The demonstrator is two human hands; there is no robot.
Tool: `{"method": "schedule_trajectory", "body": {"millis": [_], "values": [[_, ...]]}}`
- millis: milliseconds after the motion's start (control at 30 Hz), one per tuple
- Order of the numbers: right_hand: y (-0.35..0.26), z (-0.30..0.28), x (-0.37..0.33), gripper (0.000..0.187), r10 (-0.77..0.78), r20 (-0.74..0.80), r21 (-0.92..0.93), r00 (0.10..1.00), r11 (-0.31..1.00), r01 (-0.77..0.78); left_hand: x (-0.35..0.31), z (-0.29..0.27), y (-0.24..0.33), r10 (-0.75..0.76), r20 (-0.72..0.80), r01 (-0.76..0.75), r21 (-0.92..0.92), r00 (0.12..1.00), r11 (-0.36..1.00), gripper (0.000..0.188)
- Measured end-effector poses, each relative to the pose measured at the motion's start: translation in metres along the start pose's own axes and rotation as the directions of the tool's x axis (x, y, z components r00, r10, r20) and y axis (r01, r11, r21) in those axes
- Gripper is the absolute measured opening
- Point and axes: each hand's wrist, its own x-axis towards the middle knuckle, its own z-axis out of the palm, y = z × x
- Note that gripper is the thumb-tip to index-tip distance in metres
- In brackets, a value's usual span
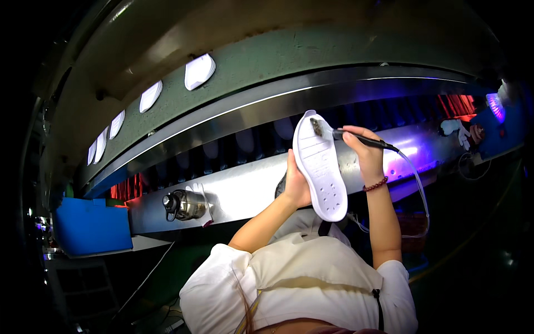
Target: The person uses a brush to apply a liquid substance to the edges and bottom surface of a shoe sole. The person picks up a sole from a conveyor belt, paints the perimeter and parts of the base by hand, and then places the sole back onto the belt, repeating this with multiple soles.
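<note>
My left hand grips a white shoe sole by its left edge, holding it tilted upright in front of me. Raised lines and small holes mark the sole's inner face. In my right hand is a black-handled brush, pinched between the fingers. Its dark bristles are against the upper part of the sole, near the top end. A thin clear tube runs from the handle's rear and loops down past my right forearm.
A green conveyor belt carries several white soles at the upper left. Below its metal rail runs a shiny metal shelf. On that stands a dark bottle. A blue box sits left; a lit lamp is far right.
</note>
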Motion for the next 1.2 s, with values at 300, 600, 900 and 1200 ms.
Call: {"method": "schedule_trajectory", "body": {"millis": [300, 600, 900, 1200], "values": [[0.008, 0.012, -0.065, 0.013, -0.167, 0.559, -0.476, 0.812, 0.737, 0.479, -0.010, -0.033, 0.032, 0.210, -0.194, -0.182, 0.154, 0.958, 0.971, 0.073], [-0.023, 0.011, -0.020, 0.016, -0.088, 0.289, -0.273, 0.953, 0.947, 0.170, -0.005, 0.009, 0.016, -0.068, -0.057, 0.069, 0.026, 0.996, 0.997, 0.085], [-0.026, 0.001, -0.027, 0.018, -0.074, 0.531, -0.203, 0.844, 0.956, 0.211, -0.001, 0.020, 0.029, 0.106, -0.095, -0.095, 0.109, 0.990, 0.989, 0.081], [-0.034, -0.008, -0.039, 0.021, -0.154, 0.716, -0.184, 0.681, 0.899, 0.397, 0.010, 0.024, 0.048, 0.457, -0.118, -0.435, 0.170, 0.882, 0.884, 0.091]]}}
